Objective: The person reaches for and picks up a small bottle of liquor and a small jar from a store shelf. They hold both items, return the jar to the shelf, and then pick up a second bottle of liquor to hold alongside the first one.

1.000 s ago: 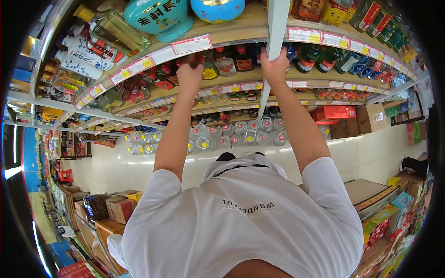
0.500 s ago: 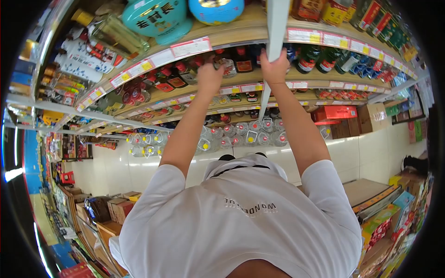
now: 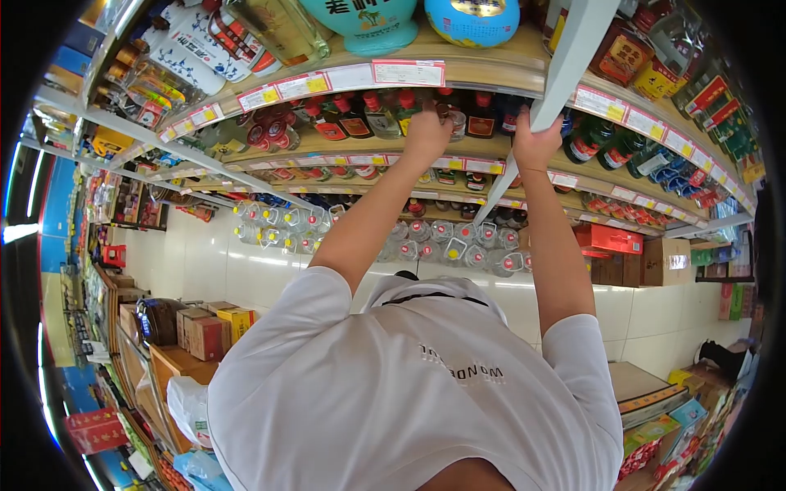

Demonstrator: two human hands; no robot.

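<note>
My left hand [image 3: 427, 136] is among the small bottles on the second shelf, its fingers curled at a clear bottle [image 3: 455, 123]; the fingertips are partly hidden. To its right stands a dark bottle with a red cap [image 3: 481, 119]. Bottles with green [image 3: 407, 108] and red caps [image 3: 345, 116] stand to its left. My right hand [image 3: 538, 141] is closed around the white shelf post [image 3: 580, 57], thumb on the left side and fingers on the right. Green bottles [image 3: 586, 137] stand just right of that hand.
Overhead, the upper shelf holds a teal jar [image 3: 368, 23] and a blue jar [image 3: 472, 20] above price labels [image 3: 408, 72]. Large clear jugs [image 3: 455, 250] stand on the floor below the shelves. Cartons [image 3: 210, 337] are at the left, and a red box [image 3: 608, 240] is at the right.
The head view has turned left, so shelves and hands appear farther right. My left hand stays among the bottles, and my right hand remains on the post.
</note>
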